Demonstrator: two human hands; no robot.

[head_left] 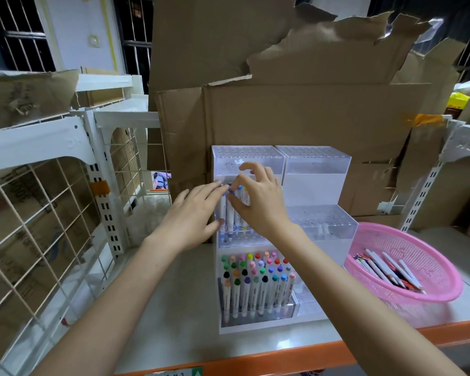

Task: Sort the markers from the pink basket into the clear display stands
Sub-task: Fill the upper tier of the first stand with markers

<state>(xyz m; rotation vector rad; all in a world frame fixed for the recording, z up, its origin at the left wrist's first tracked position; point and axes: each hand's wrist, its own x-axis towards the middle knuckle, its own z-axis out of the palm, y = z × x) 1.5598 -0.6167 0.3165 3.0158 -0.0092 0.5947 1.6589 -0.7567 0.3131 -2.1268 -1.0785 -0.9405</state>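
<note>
My left hand [193, 215] lies flat, straight fingers touching the row from nine o'clock, while my right hand [258, 202] pinches the blue-capped marker [230, 213] by its cap, long axis upright twelve-to-six in the left display stand [250, 156], pink basket [418, 240] at four o'clock.

Pink basket [418, 240], orange-edged shelf [391, 340]

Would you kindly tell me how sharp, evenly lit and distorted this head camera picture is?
Head view: even, soft light with no hard shadows; the wide lens bows the orange shelf edge and stretches the forearms; the left hand and right hand, pinching a blue-capped marker, look slightly soft; the lower-tier markers are crisp.
</note>
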